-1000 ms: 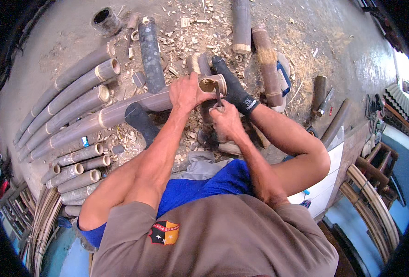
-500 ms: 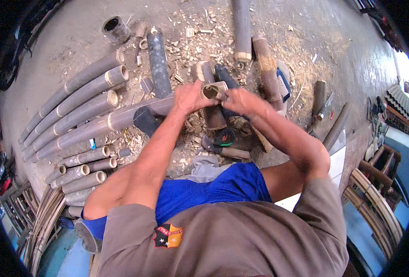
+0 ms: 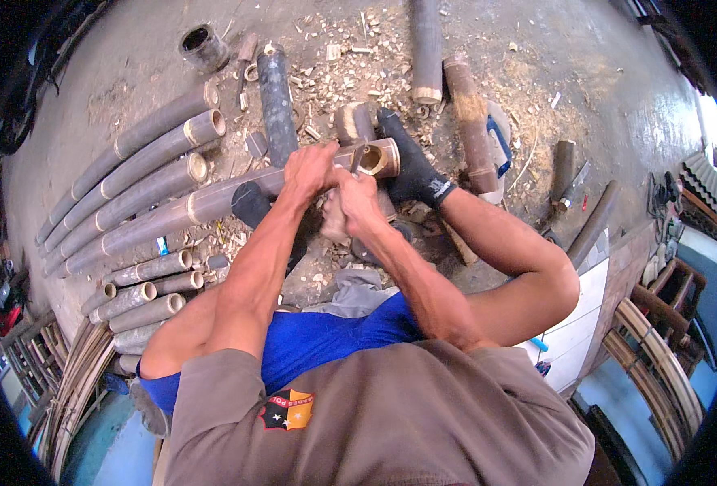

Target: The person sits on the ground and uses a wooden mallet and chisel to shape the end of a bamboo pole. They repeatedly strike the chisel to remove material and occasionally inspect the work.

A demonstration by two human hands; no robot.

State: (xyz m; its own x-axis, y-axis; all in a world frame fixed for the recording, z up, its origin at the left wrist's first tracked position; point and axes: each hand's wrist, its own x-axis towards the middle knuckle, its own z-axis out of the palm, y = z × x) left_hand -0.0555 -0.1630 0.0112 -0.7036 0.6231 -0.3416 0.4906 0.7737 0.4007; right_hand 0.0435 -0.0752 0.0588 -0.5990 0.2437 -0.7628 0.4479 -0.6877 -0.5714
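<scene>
A long bamboo pole point(image 3: 227, 195) runs from the left to in front of me, with a large hole point(image 3: 370, 159) cut in its side near the right end. My left hand point(image 3: 310, 172) is closed over the pole, left of the hole. Close beside it my right hand point(image 3: 357, 198) grips a knife-like tool point(image 3: 357, 155), whose narrow metal blade stands at the hole's left rim. A blurred pale shape point(image 3: 335, 217) below the right fist may be its handle. The pole's end crosses a short bamboo block point(image 3: 353, 123). My dark-socked right foot point(image 3: 412, 166) is beside the pole's end.
Several bamboo poles point(image 3: 154, 179) lie at the left, above shorter pieces point(image 3: 148, 311). Wood chips point(image 3: 342, 77) litter the floor. A handsaw with a blue handle point(image 3: 499, 146) lies by a brown bamboo piece point(image 3: 471, 121); another blade point(image 3: 574, 185) rests farther right.
My right hand has moved from the right of the hole to its near left side, next to my left hand. My left hand has shifted slightly left, and more of the pole's end shows.
</scene>
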